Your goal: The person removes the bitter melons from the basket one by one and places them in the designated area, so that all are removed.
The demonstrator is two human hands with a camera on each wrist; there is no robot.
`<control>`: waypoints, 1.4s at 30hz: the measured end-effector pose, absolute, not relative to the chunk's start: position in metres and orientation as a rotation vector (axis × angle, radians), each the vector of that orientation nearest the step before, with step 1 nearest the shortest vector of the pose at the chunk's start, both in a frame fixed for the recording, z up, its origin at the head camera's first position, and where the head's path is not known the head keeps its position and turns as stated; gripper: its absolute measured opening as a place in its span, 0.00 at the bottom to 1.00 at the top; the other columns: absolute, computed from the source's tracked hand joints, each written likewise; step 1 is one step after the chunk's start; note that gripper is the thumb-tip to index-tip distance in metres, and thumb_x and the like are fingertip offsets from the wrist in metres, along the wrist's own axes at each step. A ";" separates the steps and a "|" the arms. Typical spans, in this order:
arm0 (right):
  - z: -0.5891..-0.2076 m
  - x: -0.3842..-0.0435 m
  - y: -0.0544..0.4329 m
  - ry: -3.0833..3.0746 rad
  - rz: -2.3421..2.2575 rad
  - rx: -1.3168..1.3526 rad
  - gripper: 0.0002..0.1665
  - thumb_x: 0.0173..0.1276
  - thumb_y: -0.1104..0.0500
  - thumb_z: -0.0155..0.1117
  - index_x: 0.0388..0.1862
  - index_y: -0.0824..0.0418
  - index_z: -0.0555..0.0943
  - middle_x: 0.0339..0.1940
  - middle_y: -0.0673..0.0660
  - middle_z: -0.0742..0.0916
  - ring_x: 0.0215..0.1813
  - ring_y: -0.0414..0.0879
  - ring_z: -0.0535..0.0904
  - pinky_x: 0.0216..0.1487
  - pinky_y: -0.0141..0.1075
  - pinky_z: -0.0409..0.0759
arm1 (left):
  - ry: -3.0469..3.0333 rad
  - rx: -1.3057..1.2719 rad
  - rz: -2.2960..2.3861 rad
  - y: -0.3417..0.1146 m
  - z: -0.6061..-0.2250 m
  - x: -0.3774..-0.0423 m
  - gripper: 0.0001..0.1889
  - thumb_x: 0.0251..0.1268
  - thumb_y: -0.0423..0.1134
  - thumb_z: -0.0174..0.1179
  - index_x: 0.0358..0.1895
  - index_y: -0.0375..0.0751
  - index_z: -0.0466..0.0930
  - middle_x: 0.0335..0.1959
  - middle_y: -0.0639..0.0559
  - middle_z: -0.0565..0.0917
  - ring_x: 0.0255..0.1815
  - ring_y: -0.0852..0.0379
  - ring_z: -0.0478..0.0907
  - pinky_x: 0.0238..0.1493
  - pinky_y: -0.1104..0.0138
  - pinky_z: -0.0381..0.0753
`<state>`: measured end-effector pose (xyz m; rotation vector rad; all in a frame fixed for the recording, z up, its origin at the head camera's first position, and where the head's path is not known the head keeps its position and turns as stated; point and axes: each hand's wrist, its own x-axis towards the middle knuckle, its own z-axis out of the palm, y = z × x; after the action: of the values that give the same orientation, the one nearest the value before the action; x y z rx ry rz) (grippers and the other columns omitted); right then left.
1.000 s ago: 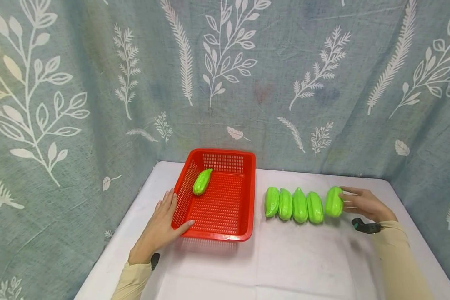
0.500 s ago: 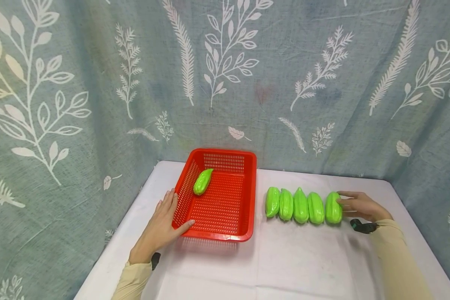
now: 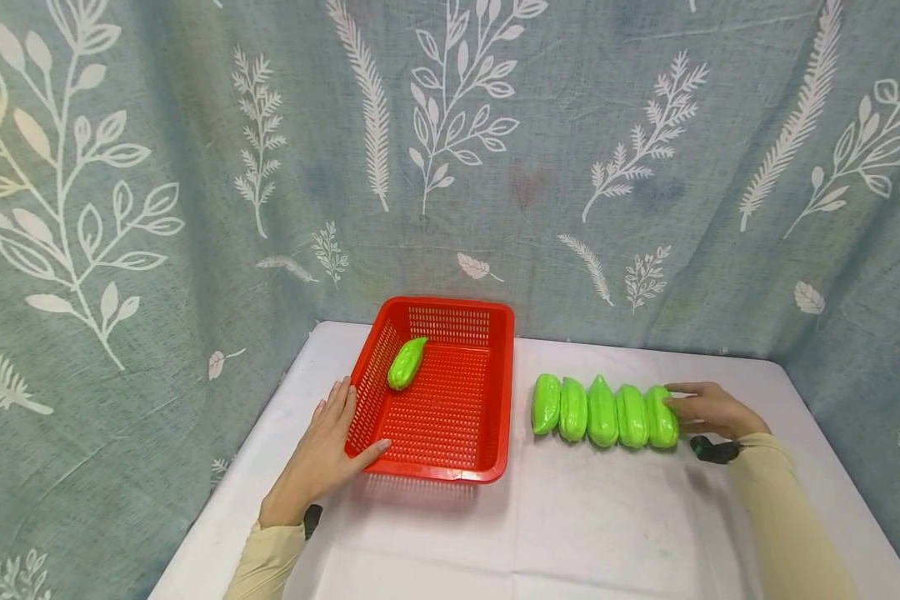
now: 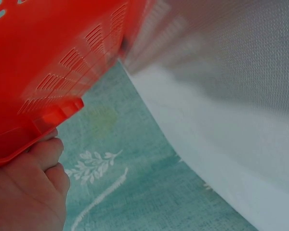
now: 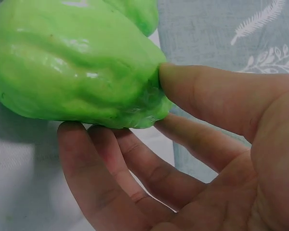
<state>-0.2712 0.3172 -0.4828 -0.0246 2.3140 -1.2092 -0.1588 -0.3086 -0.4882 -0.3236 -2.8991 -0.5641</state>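
In the head view, my left hand point(image 3: 317, 457) rests on the front left corner of a red plastic basket point(image 3: 502, 400), fingers extended along the left rim and thumb over the front rim. The basket's wall and rim point(image 4: 62, 108) show above that hand in the left wrist view. One glossy green ribbed vegetable point(image 3: 407, 363) lies inside, near the left wall. My right hand point(image 3: 716, 408) holds the rightmost green vegetable point(image 3: 661, 417) of a row on the table. In the right wrist view, thumb and fingertips touch the narrow end of this vegetable point(image 5: 77, 62).
The other green vegetables point(image 3: 602, 412) of the row lie side by side, right of the basket. A white cloth point(image 3: 600, 525) covers the table. A grey-green leaf-patterned curtain point(image 3: 525, 167) stands behind and along both sides.
The right hand has brought the rightmost green vegetable down and slid it left against the row. My left hand keeps its place on the basket.
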 end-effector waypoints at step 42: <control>-0.466 -0.267 0.310 2.386 -1.177 0.029 0.45 0.84 0.46 0.49 0.80 0.79 0.51 0.76 0.83 0.65 0.73 0.75 0.71 0.66 0.57 0.82 | -2.875 -0.327 -0.587 -0.310 -0.489 -0.158 0.58 0.65 0.70 0.61 0.83 0.29 0.47 0.87 0.38 0.45 0.88 0.36 0.43 0.84 0.41 0.49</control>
<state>-0.2671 0.3097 -0.4656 0.0291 2.3858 -1.1770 -0.1584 -0.3096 -0.4895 -0.3265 -2.8748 -0.5874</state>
